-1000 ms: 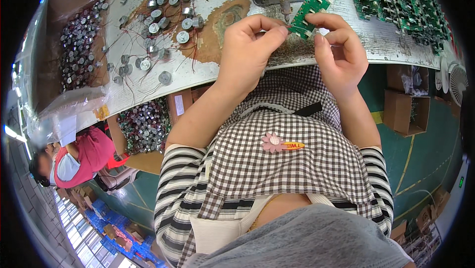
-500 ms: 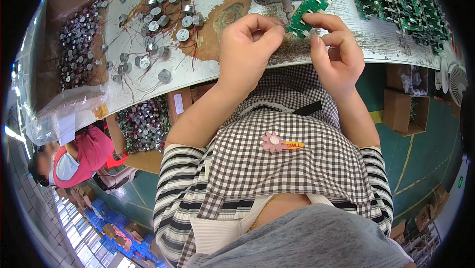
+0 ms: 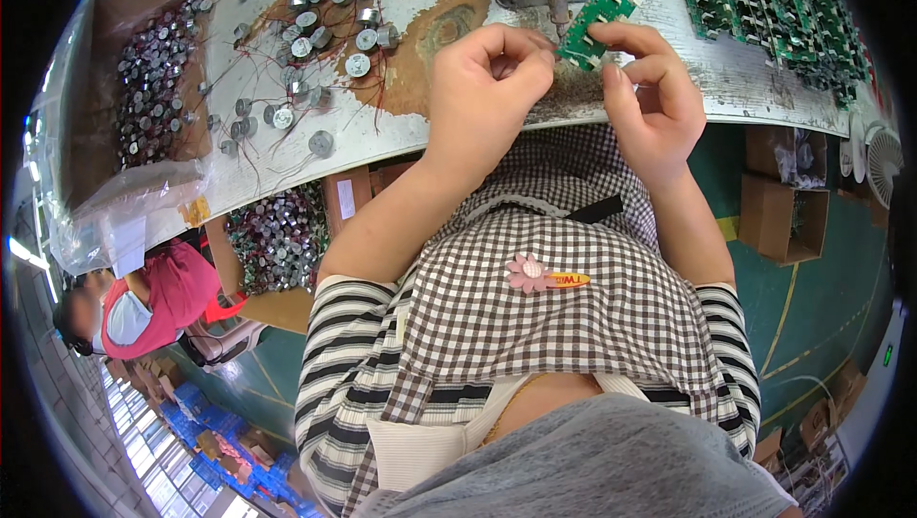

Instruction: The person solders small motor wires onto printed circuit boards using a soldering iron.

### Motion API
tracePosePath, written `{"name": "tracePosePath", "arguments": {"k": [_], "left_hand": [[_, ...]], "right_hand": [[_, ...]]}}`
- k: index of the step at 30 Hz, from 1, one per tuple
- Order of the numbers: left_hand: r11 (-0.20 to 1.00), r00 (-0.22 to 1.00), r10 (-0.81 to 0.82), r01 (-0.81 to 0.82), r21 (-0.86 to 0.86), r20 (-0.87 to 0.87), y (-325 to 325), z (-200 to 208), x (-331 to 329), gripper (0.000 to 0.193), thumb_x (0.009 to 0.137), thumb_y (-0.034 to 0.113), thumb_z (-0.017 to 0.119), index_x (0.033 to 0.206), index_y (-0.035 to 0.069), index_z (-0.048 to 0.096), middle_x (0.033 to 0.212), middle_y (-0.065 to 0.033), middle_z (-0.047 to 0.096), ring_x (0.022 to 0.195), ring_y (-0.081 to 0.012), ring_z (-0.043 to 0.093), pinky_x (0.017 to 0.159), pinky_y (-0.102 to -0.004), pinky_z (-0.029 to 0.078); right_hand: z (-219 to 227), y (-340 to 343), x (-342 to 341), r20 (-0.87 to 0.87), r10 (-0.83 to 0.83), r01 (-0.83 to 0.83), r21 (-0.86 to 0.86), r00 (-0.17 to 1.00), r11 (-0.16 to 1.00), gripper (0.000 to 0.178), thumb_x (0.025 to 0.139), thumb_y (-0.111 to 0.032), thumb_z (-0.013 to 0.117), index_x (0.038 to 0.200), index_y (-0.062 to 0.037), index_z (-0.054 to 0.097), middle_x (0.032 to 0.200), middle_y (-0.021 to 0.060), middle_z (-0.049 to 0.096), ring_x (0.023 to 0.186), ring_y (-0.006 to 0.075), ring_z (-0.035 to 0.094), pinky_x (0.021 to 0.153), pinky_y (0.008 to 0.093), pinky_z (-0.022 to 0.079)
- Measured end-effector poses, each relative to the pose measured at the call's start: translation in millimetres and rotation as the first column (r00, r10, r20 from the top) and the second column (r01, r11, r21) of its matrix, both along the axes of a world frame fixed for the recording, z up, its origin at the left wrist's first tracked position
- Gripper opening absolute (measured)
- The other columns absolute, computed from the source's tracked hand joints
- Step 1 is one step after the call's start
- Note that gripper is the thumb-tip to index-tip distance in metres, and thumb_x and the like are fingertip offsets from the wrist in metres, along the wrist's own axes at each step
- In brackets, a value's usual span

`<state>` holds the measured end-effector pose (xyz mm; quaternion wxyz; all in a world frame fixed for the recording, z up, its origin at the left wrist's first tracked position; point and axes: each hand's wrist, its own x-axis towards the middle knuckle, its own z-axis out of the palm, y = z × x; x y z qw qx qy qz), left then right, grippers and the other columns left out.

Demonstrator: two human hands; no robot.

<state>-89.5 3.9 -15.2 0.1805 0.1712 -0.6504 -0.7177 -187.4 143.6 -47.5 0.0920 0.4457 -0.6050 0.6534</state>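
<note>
So we've got a long green circuit board (image 3: 611, 7) slanting across the back edge of our counter (image 3: 392, 131), near end right between our hands, just by the tip of a metal rod tool (image 3: 556, 7). Our left hand (image 3: 492, 88) has thumb and forefinger pinched tight; whatever's in there is too small for us to tell. Our right hand (image 3: 659, 102) is half open, forefinger seemingly against the board's edge, thumb apart from it, so we'd call that steadying rather than a full grip. Probably angled like that to keep the near end by the rod tip.

The other green boards (image 3: 764, 21) lie in overlapping rows on the right, and the loose round motors (image 3: 358, 65) are scattered left with thin wires trailing, likely so each side's parts stay in easy reach.
</note>
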Motion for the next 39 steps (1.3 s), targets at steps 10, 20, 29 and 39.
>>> {"name": "tracePosePath", "arguments": {"k": [10,20,29,39], "left_hand": [[0.999,0.999,-0.010,0.011,-0.031,0.042,0,2,-1,0.006,0.084,0.004,0.063,0.085,-0.002,0.063,0.093,-0.0057,0.065,0.079,-0.0060,0.055,0.072,-0.0196,0.043],[0.995,0.999,0.045,-0.046,-0.092,-0.012,2,-2,1,0.007,0.082,0.003,0.063,0.081,-0.004,0.063,0.084,-0.0046,0.065,0.066,-0.0024,0.053,0.058,-0.0173,0.044],[0.998,1.000,0.022,-0.021,-0.051,0.013,-1,0,1,0.012,0.085,0.009,0.064,0.084,-0.003,0.062,0.070,0.0018,0.059,0.061,-0.0011,0.050,0.053,-0.0179,0.039],[0.994,0.997,0.072,-0.075,-0.078,-0.041,-1,3,-7,0.011,0.083,0.008,0.064,0.081,-0.003,0.062,0.069,0.0015,0.059,0.061,-0.0012,0.049,0.053,-0.0184,0.039]], "right_hand": [[0,2,8,0.129,-0.009,0.007,0.019,0.992,1.000,0.012,0.078,0.008,0.062,0.077,0.0021,0.052,0.104,0.0189,0.065,0.089,0.0205,0.063,0.075,0.0276,0.049],[-4,2,5,-0.018,-0.009,0.009,0.018,1.000,1.000,0.012,0.077,0.006,0.064,0.078,0.0015,0.053,0.101,0.0190,0.065,0.090,0.0246,0.064,0.075,0.0298,0.050],[-2,3,10,0.043,-0.027,0.026,0.017,0.999,1.000,0.012,0.079,0.007,0.063,0.079,0.0010,0.052,0.099,0.0180,0.066,0.086,0.0223,0.065,0.071,0.0280,0.051],[6,-4,3,-0.092,-0.057,0.060,0.028,0.994,0.998,0.011,0.078,0.007,0.066,0.077,0.0022,0.055,0.096,0.0176,0.067,0.085,0.0237,0.065,0.071,0.0284,0.051]]}}
